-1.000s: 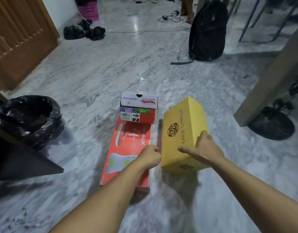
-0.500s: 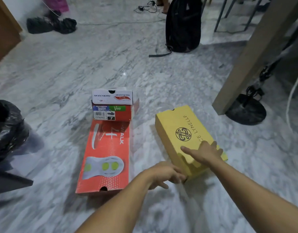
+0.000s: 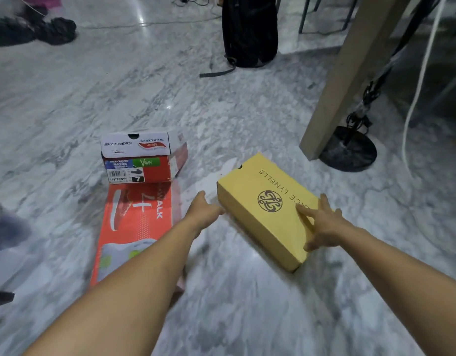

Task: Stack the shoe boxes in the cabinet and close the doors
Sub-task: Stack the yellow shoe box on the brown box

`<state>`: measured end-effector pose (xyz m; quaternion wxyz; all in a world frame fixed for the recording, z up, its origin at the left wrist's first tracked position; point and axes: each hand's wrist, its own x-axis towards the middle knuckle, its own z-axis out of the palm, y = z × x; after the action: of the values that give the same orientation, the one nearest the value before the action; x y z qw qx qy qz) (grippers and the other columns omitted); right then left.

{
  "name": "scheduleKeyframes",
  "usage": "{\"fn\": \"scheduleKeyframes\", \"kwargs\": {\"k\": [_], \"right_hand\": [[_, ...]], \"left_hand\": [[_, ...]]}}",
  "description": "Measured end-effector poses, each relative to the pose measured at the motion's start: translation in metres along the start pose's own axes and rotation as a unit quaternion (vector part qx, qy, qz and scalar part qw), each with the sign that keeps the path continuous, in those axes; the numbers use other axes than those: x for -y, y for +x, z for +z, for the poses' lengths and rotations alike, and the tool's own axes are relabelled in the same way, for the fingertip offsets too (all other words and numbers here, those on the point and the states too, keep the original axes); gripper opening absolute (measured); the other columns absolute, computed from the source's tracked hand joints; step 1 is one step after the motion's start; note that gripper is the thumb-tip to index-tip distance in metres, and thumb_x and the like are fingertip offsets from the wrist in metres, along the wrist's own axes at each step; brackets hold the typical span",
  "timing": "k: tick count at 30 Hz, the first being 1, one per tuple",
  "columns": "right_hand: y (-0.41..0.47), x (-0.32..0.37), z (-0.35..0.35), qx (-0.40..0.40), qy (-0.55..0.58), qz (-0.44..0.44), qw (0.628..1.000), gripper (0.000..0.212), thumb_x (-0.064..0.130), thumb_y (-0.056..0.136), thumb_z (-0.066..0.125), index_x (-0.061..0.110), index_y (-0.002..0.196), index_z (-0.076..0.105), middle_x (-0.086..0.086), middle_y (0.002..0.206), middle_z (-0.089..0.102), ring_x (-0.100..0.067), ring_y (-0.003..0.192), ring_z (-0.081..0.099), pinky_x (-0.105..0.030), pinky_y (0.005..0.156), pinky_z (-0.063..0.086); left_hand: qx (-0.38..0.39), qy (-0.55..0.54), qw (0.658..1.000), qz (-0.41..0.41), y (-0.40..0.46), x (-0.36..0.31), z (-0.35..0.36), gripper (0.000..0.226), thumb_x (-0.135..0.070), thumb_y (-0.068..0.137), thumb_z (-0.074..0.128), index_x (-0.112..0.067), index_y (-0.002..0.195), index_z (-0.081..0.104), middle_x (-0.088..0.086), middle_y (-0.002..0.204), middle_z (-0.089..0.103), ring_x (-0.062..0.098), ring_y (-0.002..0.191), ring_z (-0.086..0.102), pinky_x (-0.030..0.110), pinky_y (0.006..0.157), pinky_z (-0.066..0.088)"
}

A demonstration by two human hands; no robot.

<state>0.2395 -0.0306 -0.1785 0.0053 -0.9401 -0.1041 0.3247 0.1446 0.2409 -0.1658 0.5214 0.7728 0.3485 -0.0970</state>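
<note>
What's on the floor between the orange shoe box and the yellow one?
In the head view, only the left hand crosses that gap; beneath it is bare marble floor between the orange shoe box and the yellow shoe box.

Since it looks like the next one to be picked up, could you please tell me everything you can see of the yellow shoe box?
The yellow shoe box looks like plain cardboard, lid on, lying flat on the marble floor, turned at an angle. Its lid bears a dark round emblem and dark lettering, and the far end has a small notch. The right hand rests on its near right corner with fingers spread. The left hand is at its left edge; contact there is unclear. The orange box lies apart, to its left.
</note>
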Motion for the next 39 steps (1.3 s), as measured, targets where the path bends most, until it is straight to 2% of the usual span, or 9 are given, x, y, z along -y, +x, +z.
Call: {"fn": "scheduleKeyframes", "kwargs": {"k": [6, 9, 11, 14, 19, 24, 28, 31, 39], "right_hand": [[-0.004, -0.039, -0.012, -0.016, -0.136, -0.086, 0.987, 0.118, 0.028, 0.072, 0.083, 0.061, 0.143, -0.006, 0.006, 0.151, -0.041, -0.036, 0.147, -0.008, -0.048, 0.106, 0.041], [-0.005, -0.041, -0.006, -0.057, -0.019, -0.011, 0.998, 0.129, 0.012, 0.071, 0.081, 0.047, 0.147, -0.018, -0.002, 0.152, -0.04, -0.04, 0.147, 0.006, -0.039, 0.083, 0.054], [-0.007, -0.038, 0.002, -0.004, 0.17, 0.115, 0.979, 0.106, 0.006, 0.082, 0.071, 0.024, 0.154, -0.005, -0.019, 0.159, -0.002, -0.046, 0.128, 0.041, -0.044, 0.068, 0.056], [-0.012, -0.039, 0.014, 0.031, 0.327, 0.144, 0.933, 0.051, 0.018, 0.091, 0.062, -0.003, 0.13, 0.037, -0.024, 0.117, 0.052, -0.042, 0.097, 0.059, -0.059, 0.07, 0.057], [-0.034, -0.022, -0.023, -0.155, 0.379, 0.093, 0.908, 0.062, 0.035, 0.093, 0.057, 0.015, 0.143, 0.027, -0.018, 0.132, 0.045, -0.036, 0.099, 0.052, -0.046, 0.07, 0.053], [-0.075, -0.001, -0.08, -0.22, 0.364, -0.014, 0.905, 0.051, 0.053, 0.081, 0.069, 0.018, 0.117, 0.063, -0.008, 0.12, 0.057, -0.03, 0.104, 0.054, -0.046, 0.075, 0.056], [-0.124, 0.013, -0.117, -0.234, 0.315, -0.099, 0.914, 0.061, 0.037, 0.059, 0.091, 0.021, 0.114, 0.068, -0.005, 0.112, 0.059, -0.028, 0.102, 0.054, -0.047, 0.078, 0.056], [-0.159, 0.029, -0.142, -0.267, 0.286, -0.136, 0.91, 0.061, 0.031, 0.057, 0.093, 0.022, 0.112, 0.069, -0.006, 0.112, 0.057, -0.026, 0.101, 0.053, -0.046, 0.083, 0.055], [-0.223, 0.107, -0.177, -0.33, 0.292, -0.285, 0.851, 0.057, 0.027, 0.054, 0.094, 0.026, 0.107, 0.072, -0.011, 0.107, 0.061, -0.024, 0.086, 0.057, -0.028, 0.063, 0.049]], "left_hand": [[0.038, 0.001, 0.999, -0.008, -0.002, -0.004, 0.011, 0.081, -0.015, 0.089, 0.063, -0.011, 0.154, 0.015, 0.006, 0.158, 0.023, 0.025, 0.138, 0.034, 0.027, 0.089, 0.031], [0.071, -0.016, 0.996, -0.041, -0.005, 0.006, 0.023, 0.057, -0.011, 0.087, 0.062, -0.008, 0.14, 0.04, 0.011, 0.141, 0.043, 0.025, 0.12, 0.05, 0.029, 0.087, 0.038], [0.085, -0.025, 0.995, -0.045, -0.013, 0.012, 0.028, 0.028, -0.006, 0.084, 0.06, -0.006, 0.112, 0.053, 0.009, 0.112, 0.054, 0.016, 0.086, 0.053, 0.027, 0.07, 0.041], [0.088, -0.043, 0.995, -0.036, -0.024, 0.015, 0.027, 0.027, -0.002, 0.081, 0.061, -0.006, 0.107, 0.055, 0.004, 0.094, 0.055, 0.013, 0.077, 0.05, 0.025, 0.061, 0.04], [0.037, -0.086, 0.995, 0.046, -0.05, -0.005, 0.005, 0.043, 0.001, 0.074, 0.073, -0.017, 0.109, 0.056, -0.002, 0.099, 0.062, 0.013, 0.088, 0.059, 0.03, 0.07, 0.05], [-0.06, -0.066, 0.988, 0.128, -0.089, -0.038, -0.029, 0.057, -0.007, 0.073, 0.082, -0.009, 0.123, 0.054, -0.003, 0.102, 0.059, 0.014, 0.093, 0.057, 0.023, 0.073, 0.043], [-0.131, -0.014, 0.974, 0.185, -0.132, -0.056, -0.068, 0.085, -0.012, 0.068, 0.085, -0.013, 0.141, 0.041, 0.002, 0.123, 0.054, 0.021, 0.111, 0.054, 0.037, 0.097, 0.047], [-0.153, 0.015, 0.966, 0.208, -0.168, -0.064, -0.1, 0.084, -0.011, 0.07, 0.083, -0.02, 0.142, 0.041, 0.004, 0.121, 0.052, 0.025, 0.11, 0.054, 0.048, 0.093, 0.051], [-0.312, 0.038, 0.926, 0.21, -0.259, -0.056, -0.176, 0.074, -0.015, 0.069, 0.084, -0.021, 0.136, 0.053, 0.007, 0.128, 0.059, 0.025, 0.112, 0.057, 0.038, 0.095, 0.049]]}}
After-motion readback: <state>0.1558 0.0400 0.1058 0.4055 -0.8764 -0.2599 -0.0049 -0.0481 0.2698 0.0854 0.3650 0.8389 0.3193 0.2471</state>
